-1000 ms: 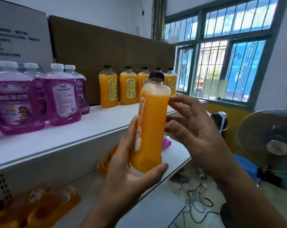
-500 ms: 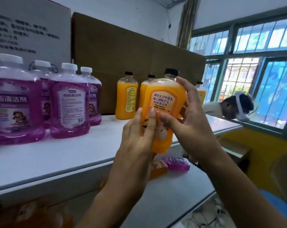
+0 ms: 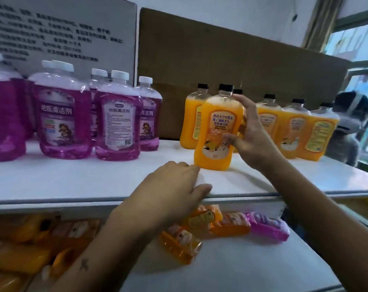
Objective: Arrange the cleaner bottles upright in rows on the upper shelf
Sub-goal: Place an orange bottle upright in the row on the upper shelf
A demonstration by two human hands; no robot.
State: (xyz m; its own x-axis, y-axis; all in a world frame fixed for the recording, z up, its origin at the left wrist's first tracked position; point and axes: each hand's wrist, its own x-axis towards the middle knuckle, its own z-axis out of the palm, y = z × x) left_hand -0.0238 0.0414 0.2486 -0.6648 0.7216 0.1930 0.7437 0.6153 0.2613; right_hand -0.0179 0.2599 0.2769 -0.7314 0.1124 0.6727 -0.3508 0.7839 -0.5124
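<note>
On the lower white shelf (image 3: 231, 266) nearest the camera, orange and purple plastic cleaner bottles (image 3: 227, 225) lie on their sides. Above, the left hand (image 3: 168, 192) rests flat on the front edge of the upper white shelf (image 3: 73, 178), its fingers (image 3: 191, 167) loosely spread and empty. Just beyond, the right hand (image 3: 252, 140) wraps the black-capped orange cleaner bottle (image 3: 216, 131), standing near the shelf's front. Farther back, upright orange bottles (image 3: 294, 127) line the right, white-capped purple bottles (image 3: 115, 119) the left.
</note>
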